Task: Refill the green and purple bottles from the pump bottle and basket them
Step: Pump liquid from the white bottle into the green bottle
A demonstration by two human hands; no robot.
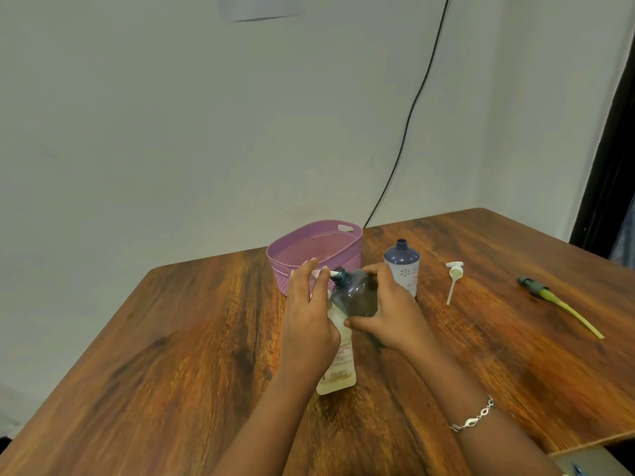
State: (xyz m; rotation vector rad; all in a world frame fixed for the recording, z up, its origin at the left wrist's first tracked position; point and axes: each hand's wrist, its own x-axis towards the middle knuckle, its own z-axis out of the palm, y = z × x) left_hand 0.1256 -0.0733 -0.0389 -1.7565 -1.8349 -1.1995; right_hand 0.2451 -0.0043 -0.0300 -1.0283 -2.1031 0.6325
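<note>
My left hand [309, 317] wraps around the top of the white pump bottle [338, 367], fingers curled over its pump head. The bottle stands on the table in front of me. My right hand [391, 314] grips the dark green translucent bottle [357, 293]. It is uncapped and tilted left, its threaded neck right at the pump's nozzle. The purple bottle [402, 266] stands upright and uncapped just behind my right hand. The purple basket [354, 240] sits behind both hands, and nothing shows inside it.
A white pump cap [454, 277] with its tube lies right of the purple bottle. Farther right lies a green pump cap with a long yellow-green tube [549, 297]. The wooden table [171, 338] ends at the right front edge. A black cable hangs down the wall behind.
</note>
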